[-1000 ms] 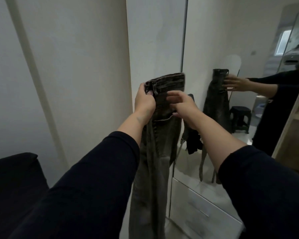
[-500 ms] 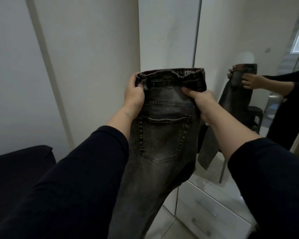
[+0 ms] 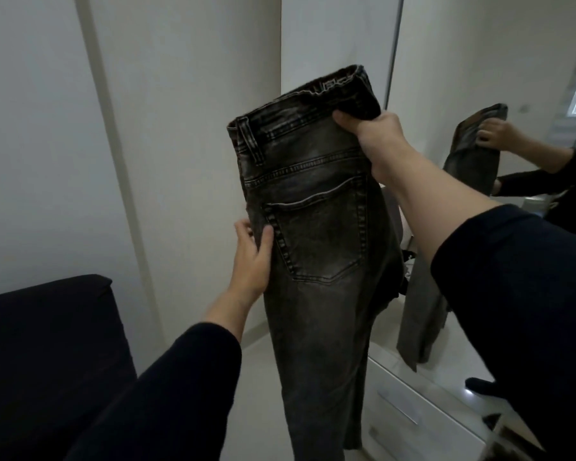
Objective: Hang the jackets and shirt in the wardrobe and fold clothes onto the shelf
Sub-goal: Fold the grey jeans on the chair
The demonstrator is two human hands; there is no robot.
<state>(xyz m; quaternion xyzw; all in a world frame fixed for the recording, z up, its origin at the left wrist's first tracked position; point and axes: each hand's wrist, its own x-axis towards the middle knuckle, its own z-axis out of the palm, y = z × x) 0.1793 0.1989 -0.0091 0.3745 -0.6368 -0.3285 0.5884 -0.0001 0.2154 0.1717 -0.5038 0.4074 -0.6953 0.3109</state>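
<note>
Item 1, wardrobe [image 3: 340,44]: white panel standing behind the garment, its mirror door [image 3: 479,78] running off to the right, drawer fronts [image 3: 423,424] showing under the mirror's bottom edge. No shelf is showing.

Item 2, black sofa [image 3: 40,344]: sitting at lower left against the pale wall.

Item 3, grey washed jeans [image 3: 316,247]: hanging in the air in front of the wardrobe panel, resting on nothing, back pocket facing me, legs trailing down out of view.

Item 4, right hand [image 3: 376,134]: I am clamping it on the waistband's upper right corner, carrying the weight.

Item 5, left hand [image 3: 251,257]: I am pinching the left side seam beside the pocket, thumb on the denim.

Step in hand, as I judge it: the folding part, with the jeans being straightened. The next move calls for doubling the legs up, then finding the shelf.
</note>
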